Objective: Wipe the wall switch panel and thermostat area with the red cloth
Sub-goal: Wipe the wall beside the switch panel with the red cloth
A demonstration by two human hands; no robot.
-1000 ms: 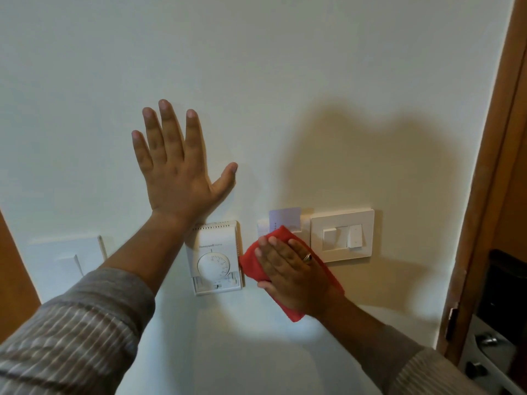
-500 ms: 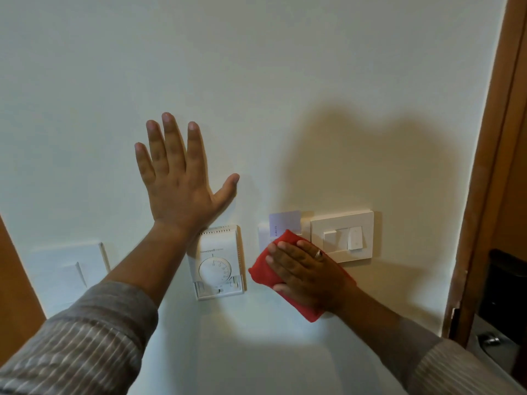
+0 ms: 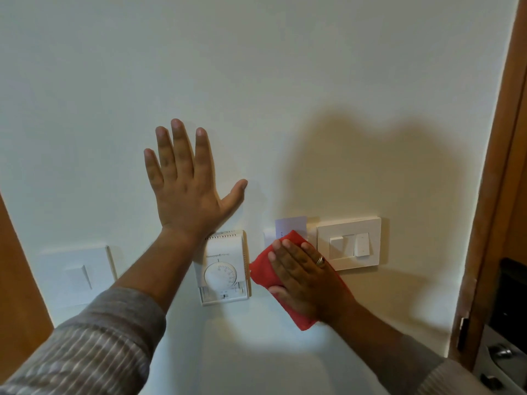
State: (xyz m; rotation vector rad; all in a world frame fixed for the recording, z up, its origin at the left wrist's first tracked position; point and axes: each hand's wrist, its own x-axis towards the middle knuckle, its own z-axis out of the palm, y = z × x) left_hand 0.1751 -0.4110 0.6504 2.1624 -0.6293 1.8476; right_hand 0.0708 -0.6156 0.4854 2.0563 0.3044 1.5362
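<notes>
Wall (image 3: 285,81), thermostat (image 3: 224,266) beside red cloth (image 3: 263,273)

Pale wall (image 3: 256,67), wooden doorframe (image 3: 502,166)

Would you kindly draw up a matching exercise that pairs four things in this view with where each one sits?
Things:
1. left hand
2. red cloth
3. thermostat
4. switch panel

Places:
A. right of the cloth, near the door frame
B. flat on bare wall, fingers spread
C. under the right hand
D. below the left wrist

Pairs: 1-B, 2-C, 3-D, 4-A
</notes>
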